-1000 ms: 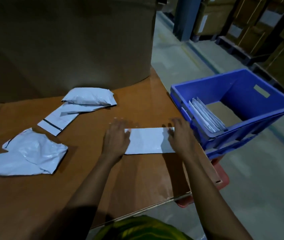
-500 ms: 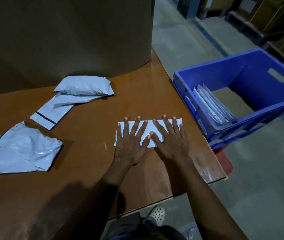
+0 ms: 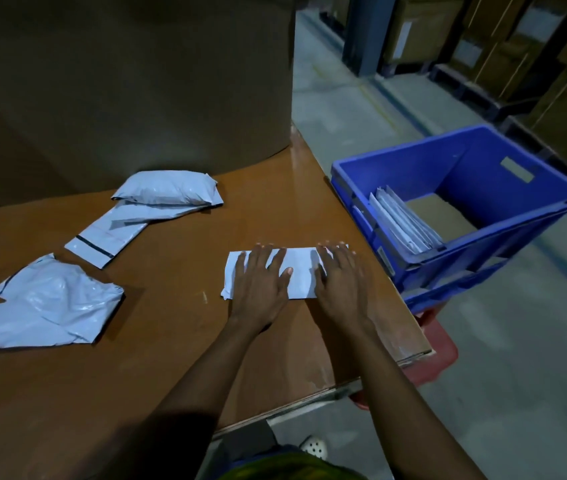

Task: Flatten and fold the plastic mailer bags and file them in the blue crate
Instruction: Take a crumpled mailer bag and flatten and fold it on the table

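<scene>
A folded white mailer bag [image 3: 301,275] lies flat on the brown table [image 3: 171,341] near its right edge. My left hand [image 3: 261,282] presses on its left part with straight fingers. My right hand [image 3: 340,282] presses flat on its right part. The blue crate [image 3: 482,233] stands tilted just off the table's right edge, with several folded mailers [image 3: 399,220] filed upright against its near wall. Loose mailers lie on the table: a crumpled one [image 3: 46,306] at the left, a flat one with a black strip [image 3: 108,237], and a puffy one [image 3: 171,187] behind it.
A huge brown paper roll [image 3: 119,81] fills the back of the table. A red stool or bin [image 3: 434,348] sits under the crate. Grey floor and stacked cardboard boxes [image 3: 517,46] on pallets lie to the right.
My hands met at the middle of the folded mailer half a second ago; now they have slid a little apart over it, and its middle shows between them.
</scene>
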The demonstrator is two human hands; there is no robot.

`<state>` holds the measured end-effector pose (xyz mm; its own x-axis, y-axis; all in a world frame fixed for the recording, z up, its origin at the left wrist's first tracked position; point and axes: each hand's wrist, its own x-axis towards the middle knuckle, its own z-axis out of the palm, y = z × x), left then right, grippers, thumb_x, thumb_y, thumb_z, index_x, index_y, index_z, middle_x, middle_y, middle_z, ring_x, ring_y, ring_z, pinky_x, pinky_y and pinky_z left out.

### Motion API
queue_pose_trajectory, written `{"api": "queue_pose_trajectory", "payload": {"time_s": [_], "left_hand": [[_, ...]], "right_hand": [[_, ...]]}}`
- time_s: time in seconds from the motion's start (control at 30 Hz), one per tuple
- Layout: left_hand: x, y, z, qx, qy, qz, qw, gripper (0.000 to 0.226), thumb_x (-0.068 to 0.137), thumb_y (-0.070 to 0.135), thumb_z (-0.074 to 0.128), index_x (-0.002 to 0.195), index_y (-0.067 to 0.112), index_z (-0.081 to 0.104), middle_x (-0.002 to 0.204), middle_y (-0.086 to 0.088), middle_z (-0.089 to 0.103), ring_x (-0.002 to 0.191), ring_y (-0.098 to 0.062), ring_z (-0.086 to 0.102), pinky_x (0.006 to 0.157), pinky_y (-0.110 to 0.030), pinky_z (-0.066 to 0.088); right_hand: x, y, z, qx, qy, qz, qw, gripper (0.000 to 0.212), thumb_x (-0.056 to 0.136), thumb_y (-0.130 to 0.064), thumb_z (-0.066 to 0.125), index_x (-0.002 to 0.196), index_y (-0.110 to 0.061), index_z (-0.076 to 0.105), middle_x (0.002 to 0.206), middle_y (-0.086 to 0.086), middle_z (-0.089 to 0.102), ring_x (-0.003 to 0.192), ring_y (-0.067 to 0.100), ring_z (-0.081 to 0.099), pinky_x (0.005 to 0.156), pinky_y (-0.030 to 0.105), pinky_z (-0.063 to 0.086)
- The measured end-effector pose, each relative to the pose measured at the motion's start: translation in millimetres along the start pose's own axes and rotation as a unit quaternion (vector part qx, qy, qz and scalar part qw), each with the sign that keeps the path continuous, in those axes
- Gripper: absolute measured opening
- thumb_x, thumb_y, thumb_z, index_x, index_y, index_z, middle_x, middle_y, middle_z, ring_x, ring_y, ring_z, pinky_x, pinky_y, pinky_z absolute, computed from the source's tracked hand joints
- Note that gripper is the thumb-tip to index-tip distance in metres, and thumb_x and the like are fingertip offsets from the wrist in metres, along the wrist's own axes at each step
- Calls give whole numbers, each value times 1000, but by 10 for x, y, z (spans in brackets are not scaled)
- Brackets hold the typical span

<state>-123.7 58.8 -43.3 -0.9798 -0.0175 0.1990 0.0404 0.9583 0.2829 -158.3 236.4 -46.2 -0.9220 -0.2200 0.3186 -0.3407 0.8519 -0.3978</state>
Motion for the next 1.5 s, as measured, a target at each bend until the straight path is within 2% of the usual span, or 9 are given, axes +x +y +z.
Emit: {"api": "queue_pose_trajectory", "payload": {"time_s": [0.13,0.27,0.47,0.6,0.83,0.97,1.27,1.4,1.5], "left_hand": [[129,216,4,-14,2,16,1000,28,106,26,50,126,18,68,133,-4,60,123,-27,51,97,-43,39],[-5,136,149,21,20,17,999,35,103,30,41,125,24,67,132,4,60,116,-24,52,91,-44,39],[-56,225,91,-3,36,8,999,32,102,22,52,131,19,67,137,-4,62,121,-28,53,97,-46,43],[-160,318,69,-52,77,-12,996,22,97,18,63,118,18,71,124,-6,61,115,-28,52,91,-45,46],[-287,248,208,-44,73,-9,996,31,98,31,49,123,27,68,128,0,61,116,-25,51,90,-45,45],[-301,159,99,-130,60,-2,990,25,98,15,59,116,24,74,121,3,64,113,-21,51,89,-39,42],[-440,-256,2,-157,85,-31,983,29,92,0,60,103,21,77,104,4,66,101,-23,58,87,-42,49],[-358,-390,-195,-270,94,-148,947,34,91,1,61,93,30,78,96,20,69,101,-12,63,84,-37,55],[-451,-502,-258,-186,77,-112,973,27,92,0,62,100,21,78,100,16,65,106,-16,56,83,-33,48]], "right_hand": [[27,57,22,-21,48,-12,999,24,89,-15,69,111,-9,76,109,12,73,97,34,66,83,41,52],[-21,46,10,-13,11,11,1000,34,93,-25,53,113,-9,77,111,9,73,99,32,65,88,46,53],[-9,98,-107,30,-54,16,998,36,96,-22,64,129,-9,70,130,10,68,119,31,58,101,44,47],[-217,112,-152,65,27,15,997,22,96,-18,67,116,-12,76,114,5,71,109,23,59,87,38,53],[-380,72,-103,62,4,45,997,30,95,-17,68,124,-13,73,126,5,68,119,23,59,89,35,53],[-352,-105,-158,31,19,18,999,23,85,-9,74,107,-13,79,113,7,73,109,27,63,82,37,56],[-394,-237,-18,25,23,28,999,16,92,-24,67,100,-22,81,112,-1,71,108,24,60,78,39,53],[-148,-538,19,22,-4,-9,1000,18,88,-27,75,104,-23,80,116,2,72,111,25,60,83,41,51],[-200,-592,161,35,-19,-2,999,24,91,-35,69,111,-27,79,121,-3,70,115,21,59,89,41,49]]}}
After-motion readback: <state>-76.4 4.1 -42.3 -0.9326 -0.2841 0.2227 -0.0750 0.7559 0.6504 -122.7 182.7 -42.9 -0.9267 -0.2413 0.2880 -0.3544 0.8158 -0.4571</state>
